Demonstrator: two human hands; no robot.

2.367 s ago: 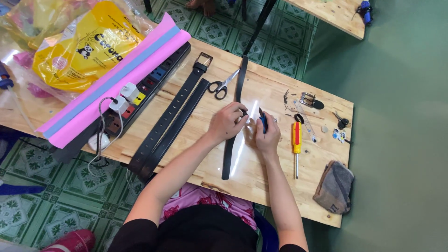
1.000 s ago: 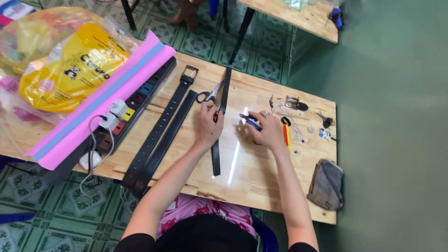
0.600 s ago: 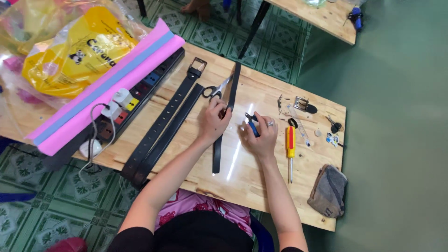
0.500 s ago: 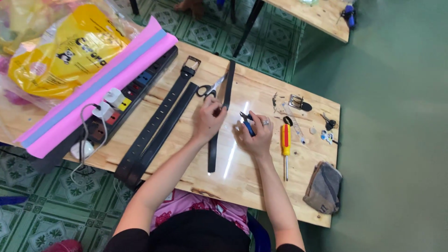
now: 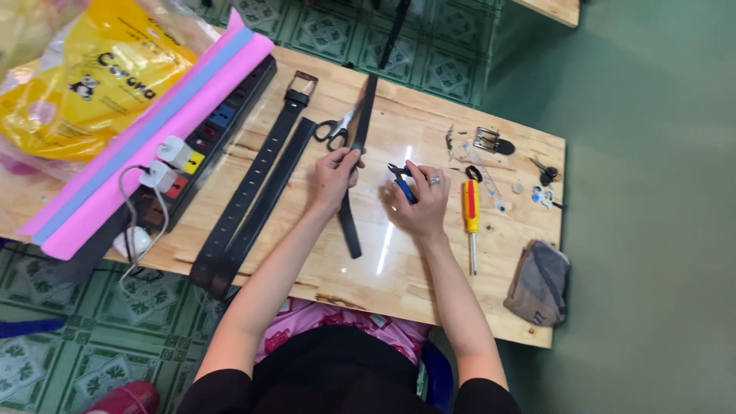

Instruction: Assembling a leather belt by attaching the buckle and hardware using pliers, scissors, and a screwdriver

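Left hand [image 5: 331, 178] still gripping black strap [image 5: 354, 176], right hand [image 5: 420, 205] still holding pliers [image 5: 402, 182]

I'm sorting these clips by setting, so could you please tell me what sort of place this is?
Probably a small home or informal leather-craft workspace: a wooden table on patterned floor tiles, black belt straps, scissors, a yellow-handled screwdriver, and blue-handled pliers in the right hand.
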